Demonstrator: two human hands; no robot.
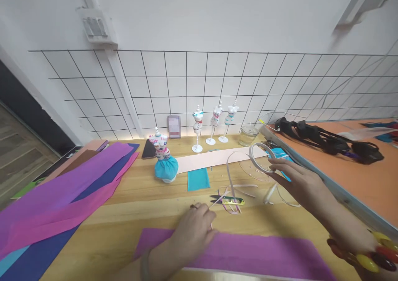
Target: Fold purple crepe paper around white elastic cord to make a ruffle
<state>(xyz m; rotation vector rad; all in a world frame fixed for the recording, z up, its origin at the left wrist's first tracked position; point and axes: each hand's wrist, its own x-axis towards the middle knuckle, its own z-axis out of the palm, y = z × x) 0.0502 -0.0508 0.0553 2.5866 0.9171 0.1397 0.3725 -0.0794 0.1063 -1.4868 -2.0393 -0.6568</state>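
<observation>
My right hand (pixel 290 173) grips a roll of white tape (pixel 263 161), held above the table on the right. A loose strip of tape curls from the roll down to the left, toward the scissors. Over the far edge of a purple cloth (pixel 258 252) rests my left hand (pixel 197 225), its fingers curled together; what they pinch is hidden, though a thin pale strip runs up to them. Thread snips (pixel 234 200) with yellow-green handles lie just beyond, among thin strips. A small dress form (pixel 161 148) wearing a turquoise gathered skirt (pixel 166 168) stands farther back.
Several small dress forms (pixel 197 127) stand at the back near a glass jar (pixel 248 135). A long pale pink strip (pixel 214 158) and a turquoise square (pixel 198 179) lie mid-table. Coloured fabrics (pixel 77 181) pile up at left. Black straps (pixel 329 140) lie on the orange surface at right.
</observation>
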